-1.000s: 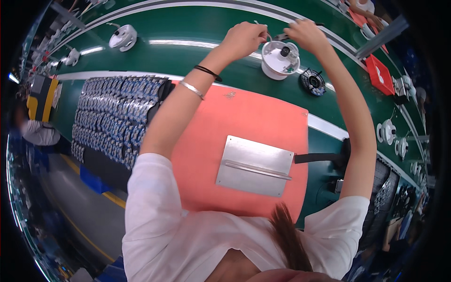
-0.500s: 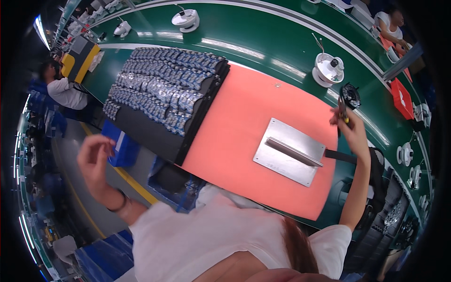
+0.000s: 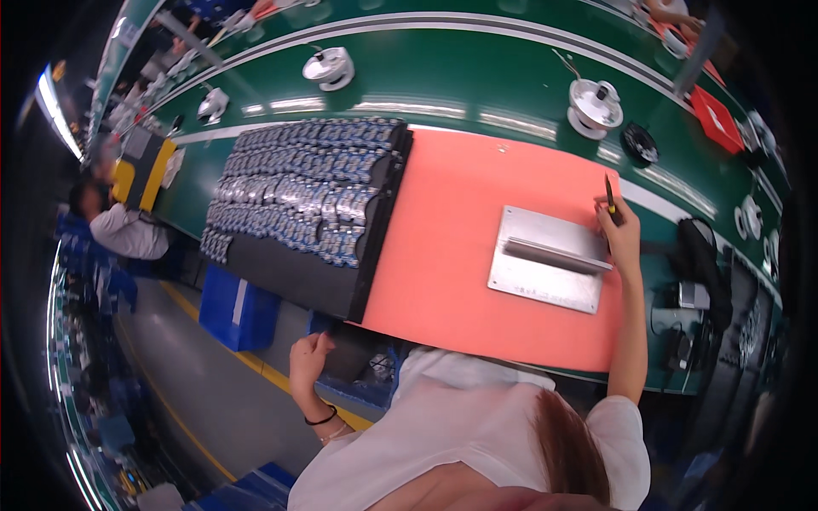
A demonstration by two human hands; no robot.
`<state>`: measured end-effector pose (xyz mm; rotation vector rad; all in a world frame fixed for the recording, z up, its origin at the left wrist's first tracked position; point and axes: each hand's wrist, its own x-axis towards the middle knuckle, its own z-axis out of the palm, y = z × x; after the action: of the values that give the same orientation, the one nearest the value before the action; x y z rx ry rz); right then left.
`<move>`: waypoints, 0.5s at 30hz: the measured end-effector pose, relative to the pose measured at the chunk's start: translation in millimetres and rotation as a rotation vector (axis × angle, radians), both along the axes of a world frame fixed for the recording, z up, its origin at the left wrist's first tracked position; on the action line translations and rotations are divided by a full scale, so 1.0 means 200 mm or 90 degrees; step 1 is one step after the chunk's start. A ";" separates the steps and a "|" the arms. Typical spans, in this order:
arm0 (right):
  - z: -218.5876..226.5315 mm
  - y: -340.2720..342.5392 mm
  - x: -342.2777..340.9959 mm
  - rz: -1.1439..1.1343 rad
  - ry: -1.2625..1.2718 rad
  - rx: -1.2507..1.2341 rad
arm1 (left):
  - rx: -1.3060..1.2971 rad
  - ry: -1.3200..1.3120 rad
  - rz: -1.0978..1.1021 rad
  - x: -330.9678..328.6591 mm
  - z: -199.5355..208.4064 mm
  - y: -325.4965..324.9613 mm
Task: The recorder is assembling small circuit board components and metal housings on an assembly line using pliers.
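My right hand is closed around a slim black-and-yellow hand tool, its dark tip pointing away from me. The tool's exact kind is hard to make out. This hand is at the right edge of the salmon-coloured mat, beside a silver metal plate with a raised bar across it. Over the near edge of the bench, my left hand has its fingers curled, thumb and fingertips together. Whether anything is in that pinch cannot be seen. A blue bin lies just beyond it.
Rows of blue circuit boards lie on a black foam tray left of the mat. White round units and a black round part sit on the green bench. A blue crate stands below; a person sits far left.
My left hand has moved right and nearer my body, and its fingers have curled in. My right hand has come back from the black round part to the metal plate, still holding the tool.
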<state>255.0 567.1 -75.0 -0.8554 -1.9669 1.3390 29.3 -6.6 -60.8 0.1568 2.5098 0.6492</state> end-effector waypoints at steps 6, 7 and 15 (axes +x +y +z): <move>0.18 -0.05 0.07 -0.101 0.184 -0.080 | 0.541 -0.223 -0.716 0.15 0.49 0.84; 0.12 -0.03 0.12 -0.115 0.223 -0.054 | 0.587 -0.217 -0.776 0.17 0.51 0.96; -0.11 -0.12 0.12 -0.251 0.261 -0.019 | 0.669 0.239 -0.545 0.16 0.39 1.68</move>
<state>279.9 544.0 -96.4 -0.8487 -1.3847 1.1967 61.7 330.4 18.1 1.7105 1.8132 1.5194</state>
